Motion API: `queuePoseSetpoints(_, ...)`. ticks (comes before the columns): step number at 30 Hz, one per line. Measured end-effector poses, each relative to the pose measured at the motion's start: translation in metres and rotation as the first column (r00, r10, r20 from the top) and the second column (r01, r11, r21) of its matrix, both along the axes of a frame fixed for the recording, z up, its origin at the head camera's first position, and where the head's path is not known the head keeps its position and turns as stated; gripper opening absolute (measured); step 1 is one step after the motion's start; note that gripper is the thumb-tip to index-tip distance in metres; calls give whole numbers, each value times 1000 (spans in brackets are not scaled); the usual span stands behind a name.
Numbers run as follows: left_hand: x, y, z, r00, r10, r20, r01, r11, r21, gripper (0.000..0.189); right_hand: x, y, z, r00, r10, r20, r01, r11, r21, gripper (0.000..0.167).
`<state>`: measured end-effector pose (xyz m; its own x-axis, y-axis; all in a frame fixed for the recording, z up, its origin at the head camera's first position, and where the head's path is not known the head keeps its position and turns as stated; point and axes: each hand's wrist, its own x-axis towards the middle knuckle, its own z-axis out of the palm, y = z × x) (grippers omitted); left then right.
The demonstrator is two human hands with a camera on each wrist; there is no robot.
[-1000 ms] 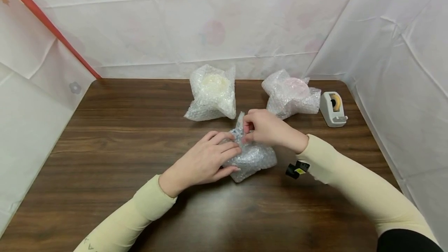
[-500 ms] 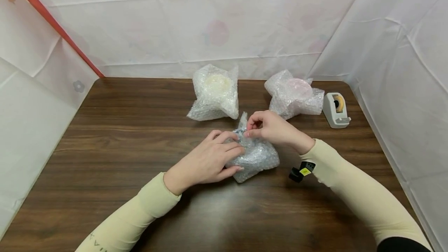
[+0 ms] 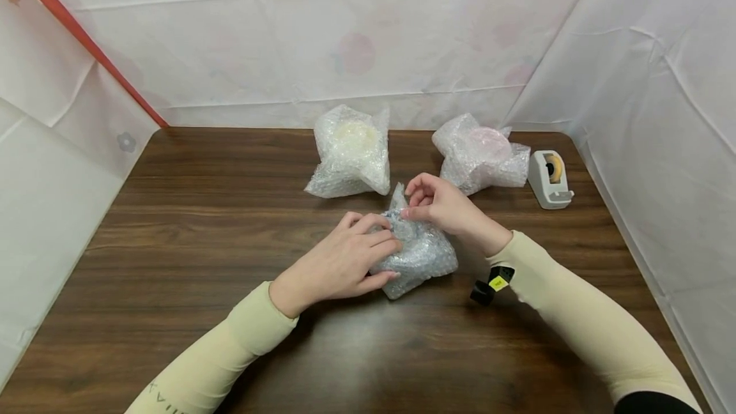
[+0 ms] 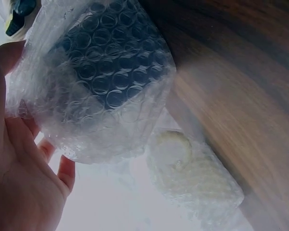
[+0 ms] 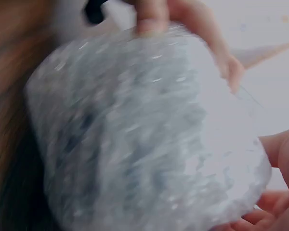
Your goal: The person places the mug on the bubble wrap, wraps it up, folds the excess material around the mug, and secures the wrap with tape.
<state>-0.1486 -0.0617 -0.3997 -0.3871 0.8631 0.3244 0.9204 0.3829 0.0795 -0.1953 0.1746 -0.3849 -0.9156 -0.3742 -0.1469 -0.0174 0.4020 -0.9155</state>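
A bubble-wrapped package [image 3: 428, 257] lies mid-table, with a pointed flap of wrap standing up at its far side. Something dark blue shows through the bubble wrap [image 4: 118, 67] in the left wrist view. My left hand [image 3: 345, 257] grips the package's left side, fingers spread over its top and thumb along the near side. At the far upper edge, my right hand [image 3: 443, 204] holds its thumb against the wrap near the flap, with its other fingers curled above. The right wrist view is blurred, the package [image 5: 139, 130] filling most of it.
Two more bubble-wrapped bundles stand behind: a pale yellow one [image 3: 352, 152] and a pink one [image 3: 483, 152]. A white tape dispenser [image 3: 549, 181] stands at the back right of the wooden table [image 3: 190, 209]. White cloth [image 3: 287, 43] hangs along the back and sides.
My right hand's index finger has lifted away from the thumb, and the hand has turned slightly upward. The left hand and the package keep their places.
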Motion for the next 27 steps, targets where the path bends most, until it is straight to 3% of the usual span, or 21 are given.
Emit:
queuePoseSetpoints(2, 0, 0, -1, 1000, 0, 4, 0, 1000, 3, 35, -4, 0, -4, 990, -6, 143, 22, 994, -105, 24)
queuePoseSetpoints(6, -1, -1, -2, 1000, 5, 15, -5, 1000, 9, 35, -13, 2, -11, 936, 28, 351, 62, 968, -241, 17)
queuePoseSetpoints(9, -2, -1, -3, 1000, 6, 13, -7, 1000, 10, 35, -18, 3, -15, 911, 53, 409, 76, 953, -293, 15)
queuePoseSetpoints(13, -5, 0, -5, 1000, -4, 4, 3, 1000, 16, 35, -20, 7, -21, 906, 72, 417, 68, 948, -312, 13)
queuePoseSetpoints(17, -6, 1, -6, 1000, -18, -10, 18, 1000, 25, 37, -12, 15, -24, 946, 43, 321, 46, 964, -264, 19)
queuePoseSetpoints(19, -5, 1, -6, 999, -26, -20, 27, 999, 26, 39, -4, 19, -21, 980, 41, 194, -4, 982, -191, 25)
queuePoseSetpoints(21, -3, 0, -4, 999, -36, -28, 37, 999, 29, 40, 3, 20, -13, 997, 66, 29, -63, 995, -81, 29)
queuePoseSetpoints(24, -3, -1, -1, 998, -45, -37, 46, 998, 39, 46, 12, 15, 0, 970, 131, -203, -107, 986, 126, 35)
queuePoseSetpoints(27, -2, -4, 2, 997, -50, -53, 52, 997, 50, 51, 15, 5, 9, 934, 180, -310, -91, 956, 280, 45)
